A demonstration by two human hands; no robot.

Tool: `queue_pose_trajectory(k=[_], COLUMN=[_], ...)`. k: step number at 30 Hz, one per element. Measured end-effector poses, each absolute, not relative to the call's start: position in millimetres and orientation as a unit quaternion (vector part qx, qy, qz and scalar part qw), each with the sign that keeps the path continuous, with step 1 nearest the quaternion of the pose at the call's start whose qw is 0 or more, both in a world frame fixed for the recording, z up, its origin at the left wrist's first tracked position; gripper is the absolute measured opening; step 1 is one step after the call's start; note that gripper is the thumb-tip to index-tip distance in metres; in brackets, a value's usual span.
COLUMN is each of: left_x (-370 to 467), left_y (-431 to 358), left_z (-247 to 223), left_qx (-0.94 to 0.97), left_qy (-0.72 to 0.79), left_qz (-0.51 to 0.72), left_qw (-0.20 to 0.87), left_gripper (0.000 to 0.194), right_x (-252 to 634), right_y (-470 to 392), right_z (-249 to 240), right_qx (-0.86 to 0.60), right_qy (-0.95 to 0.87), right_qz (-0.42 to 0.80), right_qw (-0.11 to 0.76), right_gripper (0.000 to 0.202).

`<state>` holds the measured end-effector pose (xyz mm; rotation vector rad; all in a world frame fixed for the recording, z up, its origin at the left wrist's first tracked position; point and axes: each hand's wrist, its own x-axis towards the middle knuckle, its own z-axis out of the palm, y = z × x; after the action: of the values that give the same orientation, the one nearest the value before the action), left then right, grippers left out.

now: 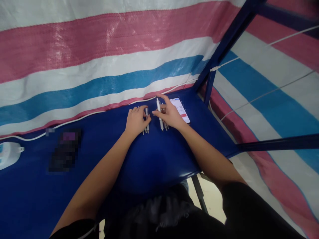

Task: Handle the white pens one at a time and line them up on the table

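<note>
My left hand (pixel 136 121) is closed round a few slim white pens (pixel 147 127), whose tips point toward me on the blue table (pixel 152 162). To its right, my right hand (pixel 169 114) has its thumb and forefinger round a white pen (pixel 159 116), which stands out in front of several similar pens (pixel 165 126) under the fingers. A narrow gap separates the two hands. Just right of my right hand lies a phone (pixel 183 114) with a lit white screen showing a red button.
A white rounded object (pixel 10 154) sits at the far left, beside a dark blurred item (pixel 65 151). A white cable (pixel 87 115) runs along the table's back edge below a striped sheet (pixel 112 83). Dark blue frame bars (pixel 219 49) stand at the right.
</note>
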<state>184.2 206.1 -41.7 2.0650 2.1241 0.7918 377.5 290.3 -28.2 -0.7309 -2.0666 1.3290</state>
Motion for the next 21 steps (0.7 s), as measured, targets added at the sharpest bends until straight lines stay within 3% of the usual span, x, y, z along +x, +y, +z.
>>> queue_pose_trajectory(k=[2,7,10,14,18,21], left_x=[183.7,183.9,186.4,189.5,189.9,188.8], left_y=[206.2,206.7,207.2,209.3,211.0,210.9], left_z=[-41.8,-43.5,-44.3,-46.9,-50.2,-52.0], left_qx=[0.675,0.691,0.686,0.686,0.682,0.662], left_qy=[0.687,0.676,0.685,0.689,0.689,0.688], left_qz=[0.263,0.252,0.24,0.233,0.245,0.296], left_qw=[0.049,0.045,0.042,0.017,0.007,0.038], left_gripper=[0.039,0.038,0.05,0.058,0.062,0.061], right_x=[376.7,374.5,373.7,373.2,373.8,374.4], right_y=[289.8,293.2,295.1,292.9,290.4,292.5], right_z=[-28.2,-34.8,-38.4,-36.6,-31.5,-31.7], right_qx=[-0.288,-0.303,-0.308,-0.311,-0.323,-0.327], right_qy=[-0.759,-0.736,-0.725,-0.741,-0.736,-0.739], right_qz=[0.501,0.506,0.506,0.49,0.497,0.49], right_qw=[0.298,0.332,0.352,0.338,0.326,0.327], right_gripper=[0.073,0.052,0.061,0.056,0.086,0.072])
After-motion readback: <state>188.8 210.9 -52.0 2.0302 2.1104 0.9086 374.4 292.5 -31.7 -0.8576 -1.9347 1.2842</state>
